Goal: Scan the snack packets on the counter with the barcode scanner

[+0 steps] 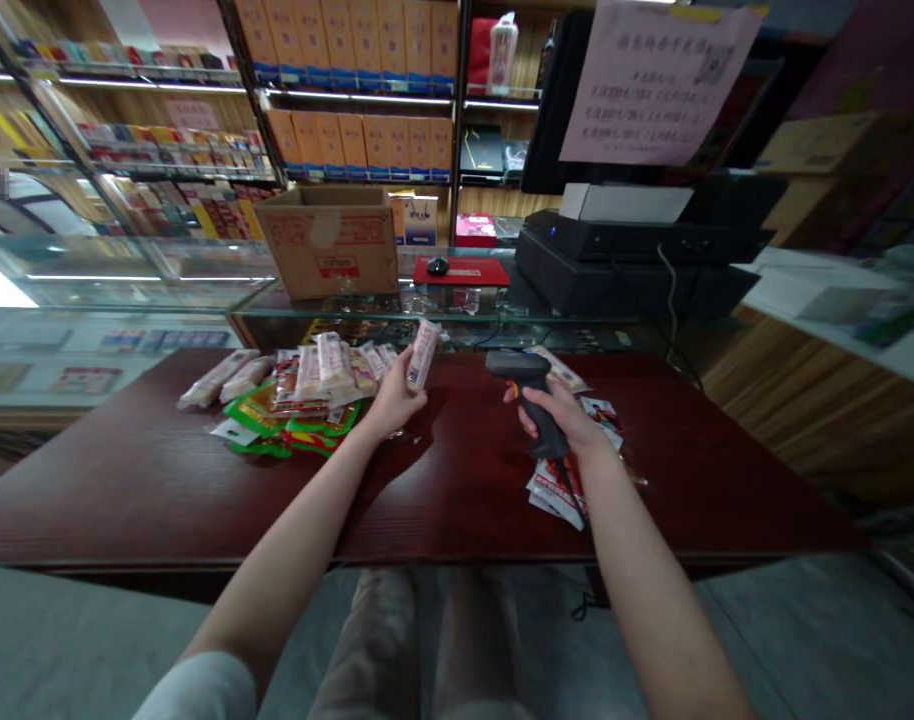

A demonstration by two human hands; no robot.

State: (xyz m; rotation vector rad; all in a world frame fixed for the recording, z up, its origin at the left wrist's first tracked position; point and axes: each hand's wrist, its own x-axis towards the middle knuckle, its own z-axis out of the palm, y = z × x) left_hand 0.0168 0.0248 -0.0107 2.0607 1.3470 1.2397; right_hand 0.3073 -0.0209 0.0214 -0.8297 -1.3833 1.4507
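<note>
My left hand (394, 400) is closed round a small pale snack packet (422, 353), held upright above the dark red table (164, 480). My right hand (558, 415) grips a black handheld barcode scanner (530, 385) by its handle, its head turned toward the packet. A pile of snack packets (299, 395), pale and green, lies just left of my left hand. More red and white packets (569, 480) lie under my right wrist.
A cardboard box (331, 240) stands on the glass counter (127, 290) behind the table. A black register with a printer (629, 250) sits at the back right, beside a red mat with a mouse (437, 265). Shelves of goods (352, 90) fill the back wall.
</note>
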